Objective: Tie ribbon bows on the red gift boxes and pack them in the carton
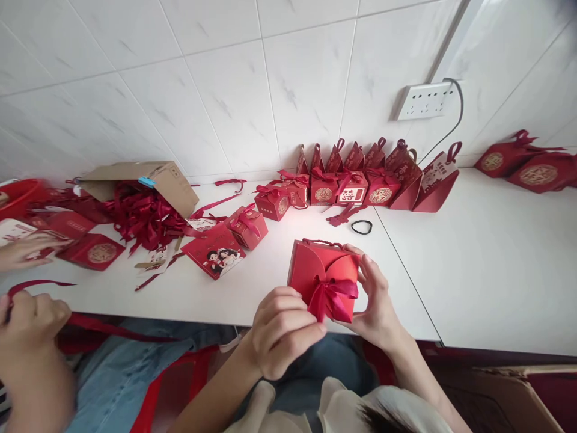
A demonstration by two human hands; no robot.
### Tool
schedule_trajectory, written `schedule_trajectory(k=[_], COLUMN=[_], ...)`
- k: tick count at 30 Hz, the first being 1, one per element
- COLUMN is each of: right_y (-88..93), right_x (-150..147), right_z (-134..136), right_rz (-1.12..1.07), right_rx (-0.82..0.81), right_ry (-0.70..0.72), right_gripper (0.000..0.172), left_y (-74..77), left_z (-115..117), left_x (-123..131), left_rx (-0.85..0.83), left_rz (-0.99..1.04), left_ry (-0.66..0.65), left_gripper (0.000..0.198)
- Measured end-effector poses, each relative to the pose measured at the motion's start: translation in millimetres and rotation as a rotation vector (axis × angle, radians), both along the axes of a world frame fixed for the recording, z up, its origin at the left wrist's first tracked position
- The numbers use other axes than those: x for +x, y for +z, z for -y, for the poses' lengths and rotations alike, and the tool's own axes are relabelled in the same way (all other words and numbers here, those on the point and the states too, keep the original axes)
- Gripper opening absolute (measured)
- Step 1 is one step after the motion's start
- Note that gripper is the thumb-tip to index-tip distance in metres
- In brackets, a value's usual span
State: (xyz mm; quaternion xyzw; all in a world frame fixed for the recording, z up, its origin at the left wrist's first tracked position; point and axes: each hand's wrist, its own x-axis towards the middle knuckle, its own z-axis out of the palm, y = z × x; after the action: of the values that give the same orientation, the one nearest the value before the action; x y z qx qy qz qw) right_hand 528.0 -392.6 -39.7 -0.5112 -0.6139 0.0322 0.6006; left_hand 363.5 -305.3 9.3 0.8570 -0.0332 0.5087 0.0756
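A red gift box (pixel 303 264) with a ribbon bow (pixel 332 294) on its top is held up at the table's front edge, tilted toward me. My right hand (pixel 377 300) grips the box along its right side, thumb below and fingers behind. At the lower left of the bow, my left hand (pixel 286 328) is closed with a ribbon tail at its fingertips. A twisted cord handle (pixel 322 243) shows along the box's far edge. Beyond the box lie a black hair tie (pixel 361 227) and a loose dark red ribbon (pixel 345 214).
Finished-looking red boxes (pixel 382 187) and taller handled bags (pixel 435 180) line the tiled wall. To the left, a cardboard box (pixel 174 186) spills red ribbons (pixel 146 219) beside a couple-printed box (pixel 215 251). A co-worker's hand (pixel 33 316) holds ribbon at far left.
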Motion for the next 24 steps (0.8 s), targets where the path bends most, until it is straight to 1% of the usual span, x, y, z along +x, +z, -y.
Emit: schedule_trajectory(k=[1,3,6,9,10,12,13,15,18,20,22,24], right_y=[1.1,3.0,4.3,3.7,3.3,2.3,1.7,0.7,0.0,0.7,3.6,9.7], right_x=[0.5,0.9,1.4,3.6,4.9,8.9,11.7,19.8,37.4,49.9,58.7,61.2], right_z=[1.4,3.9,6.5,7.7,8.2,10.5,12.7,21.0,47.6,77.0,113.9,153.3], right_rz=[0.010,0.029,0.042,0.062,0.077,0.113,0.130,0.165,0.222,0.258,0.262,0.212], right_rx=[-0.005,-0.023,-0.062,-0.101,-0.114,-0.139,-0.150,-0.166,-0.199,-0.222,-0.244,-0.268], right_ry=[-0.012,-0.046,-0.086,-0.111,-0.129,-0.181,-0.213,-0.287,-0.444,-0.598,-0.806,-1.061], right_gripper=[0.100,0.100,0.098,0.098,0.098,0.097,0.097,0.097,0.097,0.094,0.092,0.095], left_y=[0.8,0.5,-7.3,-25.3,-33.0,-49.5,-57.7,-72.7,-90.1,-98.6,-105.1,-109.7], left_z=[-1.3,-7.0,-23.4,-47.0,-55.4,-71.3,-78.3,-89.9,-100.7,-105.0,-108.9,-113.9], left_x=[1.4,4.9,9.7,12.3,13.3,17.3,21.0,33.2,60.0,77.4,88.9,92.5], left_rx=[-0.067,-0.254,-0.528,-0.712,-0.763,-0.834,-0.848,-0.846,-0.826,-0.815,-0.812,-0.816], left_rz=[0.024,0.068,0.052,-0.052,-0.104,-0.223,-0.277,-0.350,-0.376,-0.364,-0.341,-0.316], left_ry=[0.011,0.060,0.170,0.269,0.299,0.342,0.342,0.297,0.184,0.118,0.067,0.036], left_gripper=[0.021,0.024,0.016,0.003,0.002,0.007,0.008,0.009,0.009,0.011,0.013,0.014])
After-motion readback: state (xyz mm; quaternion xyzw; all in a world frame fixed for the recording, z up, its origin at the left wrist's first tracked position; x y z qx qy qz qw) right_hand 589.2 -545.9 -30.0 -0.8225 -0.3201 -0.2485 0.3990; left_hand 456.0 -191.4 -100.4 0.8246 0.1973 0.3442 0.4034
